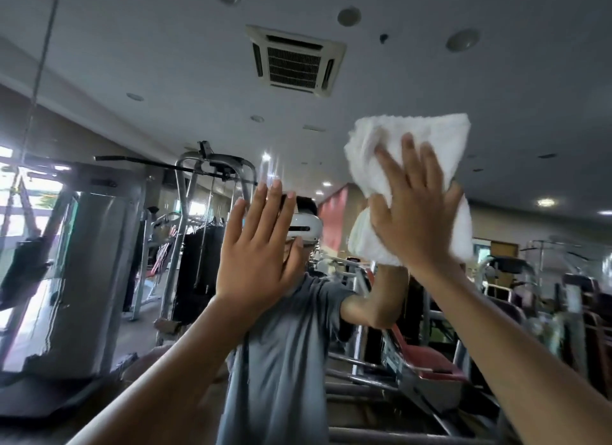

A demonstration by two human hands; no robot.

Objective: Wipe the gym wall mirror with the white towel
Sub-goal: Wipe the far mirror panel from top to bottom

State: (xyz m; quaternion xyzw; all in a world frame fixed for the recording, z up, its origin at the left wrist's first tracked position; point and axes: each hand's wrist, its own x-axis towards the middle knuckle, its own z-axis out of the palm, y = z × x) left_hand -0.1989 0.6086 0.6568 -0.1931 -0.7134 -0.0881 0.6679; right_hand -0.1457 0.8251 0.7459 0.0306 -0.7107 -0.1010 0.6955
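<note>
White towel (410, 136), bunched and folded, lies under the right hand (417, 219), high and right of centre against the gym wall mirror (496, 80). Right hand: fingers straight and spread, palm flat on the cloth, pressing rather than clutching it; motion blur noted. Left hand (258, 262): raised beside it at a lower level, fingers straight and close together, palm toward the glass, holding nothing. Contact between this hand and the glass cannot be confirmed. The two hands are apart.

Reflected in the mirror: a person in a grey T-shirt (284, 345) wearing a white headset (306, 227), a red-padded bench (430, 368), a steel cable machine (212, 179), and overhead a ceiling air-conditioning cassette (294, 61).
</note>
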